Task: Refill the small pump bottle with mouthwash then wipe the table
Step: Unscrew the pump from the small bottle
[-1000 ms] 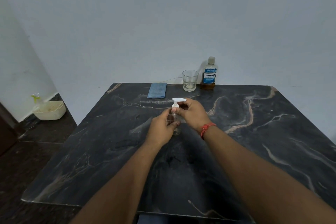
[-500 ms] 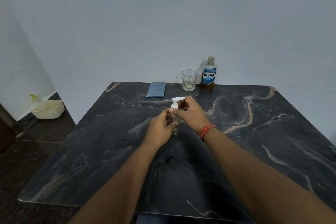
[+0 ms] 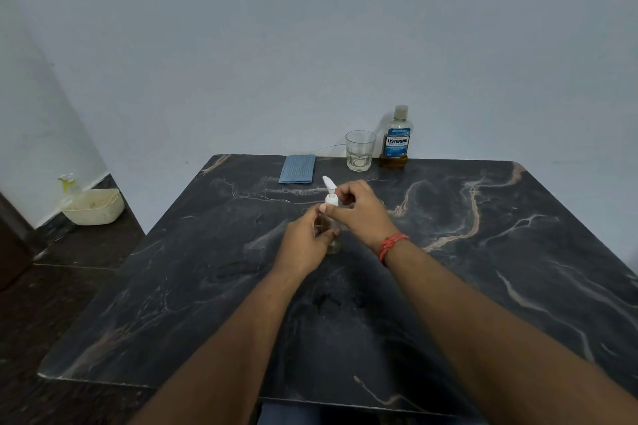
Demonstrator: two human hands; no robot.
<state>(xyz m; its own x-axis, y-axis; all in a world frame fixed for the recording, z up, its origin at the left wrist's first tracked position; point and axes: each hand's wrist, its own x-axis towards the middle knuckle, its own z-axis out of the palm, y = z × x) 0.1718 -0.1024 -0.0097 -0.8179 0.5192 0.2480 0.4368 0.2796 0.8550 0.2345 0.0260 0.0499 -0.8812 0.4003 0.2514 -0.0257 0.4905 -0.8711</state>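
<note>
**Loose pump head, glass nearby: where this could slip**

We have the small pump bottle (image 3: 332, 235) standing upright near the middle of the dark marble table (image 3: 483, 286). Our left hand (image 3: 305, 245) wraps around its clear body, fingers curled, and our right hand (image 3: 355, 212) pinches the white pump head (image 3: 330, 195) at its collar, thumb and fingers closed on it. The nozzle points away from us and to the left.

We judge this to be the unscrewing step, so the refill has not begun. The risks we see:

- The bottle is slim and light; if the left hand's grip loosens while the right twists, it may spin or tip on the smooth stone.
- Lifting the pump out may drip leftover liquid from its tube onto the table.
- The mouthwash bottle (image 3: 396, 141) stands just beside the drinking glass (image 3: 359, 150) at the far edge; a careless reach could knock the glass.
- Pouring into so narrow a neck invites spills, though the folded blue cloth (image 3: 297, 168) lies near for wiping.
</note>
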